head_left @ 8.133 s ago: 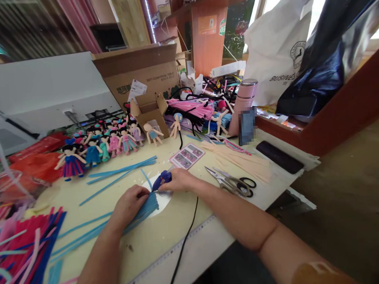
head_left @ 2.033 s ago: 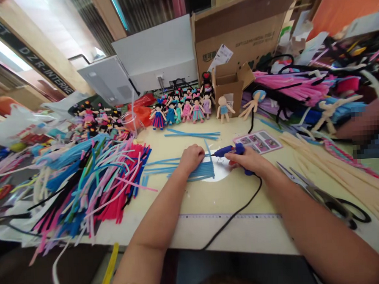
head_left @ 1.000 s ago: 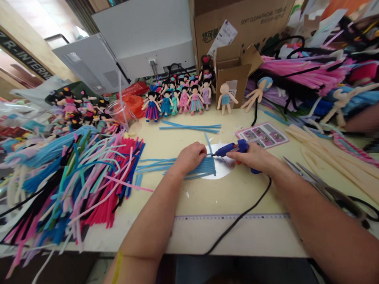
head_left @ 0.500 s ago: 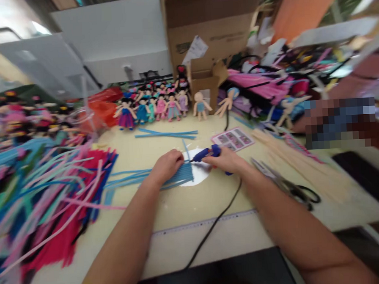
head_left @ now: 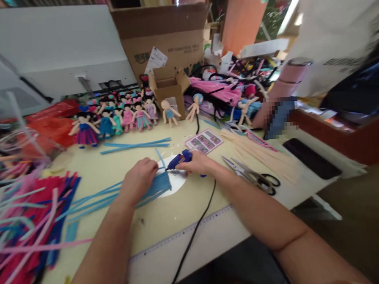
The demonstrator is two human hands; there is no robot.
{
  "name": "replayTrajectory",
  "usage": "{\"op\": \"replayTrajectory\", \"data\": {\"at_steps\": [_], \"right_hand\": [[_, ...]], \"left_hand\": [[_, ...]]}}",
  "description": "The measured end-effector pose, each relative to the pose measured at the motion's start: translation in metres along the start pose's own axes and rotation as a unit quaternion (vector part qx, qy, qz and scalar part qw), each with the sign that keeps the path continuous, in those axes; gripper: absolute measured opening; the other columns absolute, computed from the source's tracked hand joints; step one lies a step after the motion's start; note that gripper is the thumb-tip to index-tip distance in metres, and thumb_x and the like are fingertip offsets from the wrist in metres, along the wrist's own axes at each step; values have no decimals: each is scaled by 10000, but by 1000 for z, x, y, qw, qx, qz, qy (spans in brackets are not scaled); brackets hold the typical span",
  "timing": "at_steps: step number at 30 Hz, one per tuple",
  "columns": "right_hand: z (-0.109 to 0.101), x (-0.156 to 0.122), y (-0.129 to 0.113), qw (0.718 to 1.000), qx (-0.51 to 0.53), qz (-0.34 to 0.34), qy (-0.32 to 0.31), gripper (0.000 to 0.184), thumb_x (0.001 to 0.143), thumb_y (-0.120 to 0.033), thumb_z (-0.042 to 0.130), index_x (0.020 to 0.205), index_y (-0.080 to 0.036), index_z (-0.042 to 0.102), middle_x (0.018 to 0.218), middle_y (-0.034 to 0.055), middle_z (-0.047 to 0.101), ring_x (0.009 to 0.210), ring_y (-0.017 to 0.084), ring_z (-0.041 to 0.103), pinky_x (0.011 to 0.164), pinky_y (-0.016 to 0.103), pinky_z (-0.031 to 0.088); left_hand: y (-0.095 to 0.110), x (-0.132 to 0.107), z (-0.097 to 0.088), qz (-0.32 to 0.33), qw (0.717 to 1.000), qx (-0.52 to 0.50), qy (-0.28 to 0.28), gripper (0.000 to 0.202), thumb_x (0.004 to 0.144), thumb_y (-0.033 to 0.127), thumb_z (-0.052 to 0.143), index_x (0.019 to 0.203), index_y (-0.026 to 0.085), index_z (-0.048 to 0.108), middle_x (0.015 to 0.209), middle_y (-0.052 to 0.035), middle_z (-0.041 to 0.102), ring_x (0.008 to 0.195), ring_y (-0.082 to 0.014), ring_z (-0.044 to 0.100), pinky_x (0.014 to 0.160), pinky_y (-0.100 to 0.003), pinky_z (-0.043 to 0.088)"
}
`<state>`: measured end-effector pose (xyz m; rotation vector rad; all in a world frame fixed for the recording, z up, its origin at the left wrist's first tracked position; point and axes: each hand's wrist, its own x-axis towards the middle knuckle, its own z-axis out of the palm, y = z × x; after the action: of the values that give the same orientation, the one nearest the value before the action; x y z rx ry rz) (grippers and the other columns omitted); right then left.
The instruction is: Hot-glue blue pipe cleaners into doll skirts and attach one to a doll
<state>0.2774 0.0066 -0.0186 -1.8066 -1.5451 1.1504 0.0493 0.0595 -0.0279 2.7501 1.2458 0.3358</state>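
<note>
My right hand (head_left: 197, 163) grips a blue glue gun (head_left: 180, 158) whose nozzle points left at the ends of a flat row of blue pipe cleaners (head_left: 158, 187). My left hand (head_left: 138, 181) presses down on that row, fingers curled over it. The row's ends lie over a white round mat (head_left: 175, 182) on the cream table (head_left: 168, 219). The gun's black cord (head_left: 194, 235) runs toward me off the table's front edge.
Scissors (head_left: 253, 179) lie right of my right hand, beside beige pipe cleaners (head_left: 263, 157). A picture card (head_left: 204, 141), loose blue stems (head_left: 135, 145), small dolls (head_left: 118, 120), cardboard boxes (head_left: 169, 90) behind. Heap of coloured pipe cleaners (head_left: 19, 227) at left. A pink flask (head_left: 288, 79) at right.
The view has swung right, bringing the flask and the table's right end into view. Both hands keep the same hold, the glue gun's nozzle still at the ends of the blue row.
</note>
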Motion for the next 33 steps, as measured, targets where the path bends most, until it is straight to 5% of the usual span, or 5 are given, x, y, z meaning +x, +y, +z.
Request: {"op": "replayTrajectory", "data": {"at_steps": [4, 14, 33], "right_hand": [[1, -2, -1, 1000, -11, -6, 3, 210, 721, -402, 692, 733, -192, 690, 646, 13, 670, 634, 154, 596, 551, 237, 422], [2, -5, -6, 999, -44, 23, 8, 217, 740, -419, 677, 735, -203, 695, 634, 22, 668, 640, 167, 601, 542, 248, 422], [-1, -6, -9, 999, -46, 21, -3, 258, 728, -417, 673, 843, -193, 724, 664, 23, 676, 648, 162, 597, 539, 241, 423]], "left_hand": [[8, -1, -2, 12, 999, 41, 16, 206, 923, 255, 437, 879, 201, 630, 917, -79, 606, 925, -223, 535, 842, -337, 425], [-11, -1, 14, -27, 992, -120, -23, 123, 852, 148, 513, 788, 196, 606, 851, -25, 597, 833, -159, 563, 791, -273, 442], [-9, -2, 12, -24, 991, -129, -32, 129, 828, 132, 526, 791, 185, 637, 832, -25, 604, 808, -155, 566, 776, -276, 443]]}}
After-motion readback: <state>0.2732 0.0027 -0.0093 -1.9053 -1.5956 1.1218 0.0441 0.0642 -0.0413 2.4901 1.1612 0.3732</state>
